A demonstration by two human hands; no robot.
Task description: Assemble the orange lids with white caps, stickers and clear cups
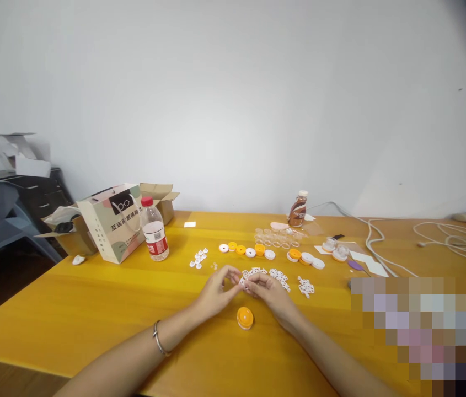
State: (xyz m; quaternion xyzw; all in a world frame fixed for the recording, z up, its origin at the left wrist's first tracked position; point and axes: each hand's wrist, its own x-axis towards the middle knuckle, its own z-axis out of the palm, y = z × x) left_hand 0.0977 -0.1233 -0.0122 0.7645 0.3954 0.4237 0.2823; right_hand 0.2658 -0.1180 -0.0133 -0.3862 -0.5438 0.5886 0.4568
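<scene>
My left hand (215, 291) and my right hand (273, 296) meet fingertip to fingertip over the table (166, 303). Both pinch a small white openwork piece (244, 282), mostly covered by the fingers. Just beyond them lie more flat white openwork pieces (279, 277), with a separate cluster (306, 286) to the right. Close below my hands sits a round orange-and-white plastic part (245, 318). Farther back runs a row of white and orange round parts (250, 252). Small white pegged pieces (198, 258) are grouped left of it.
Clear rings (276, 238) stand behind the row. A water bottle (155, 231), paper bag (112, 226) and cardboard box (162, 201) are at left. A brown drink bottle (298, 209) stands by the wall. White cables (375, 237) lie at right, near a pixelated area.
</scene>
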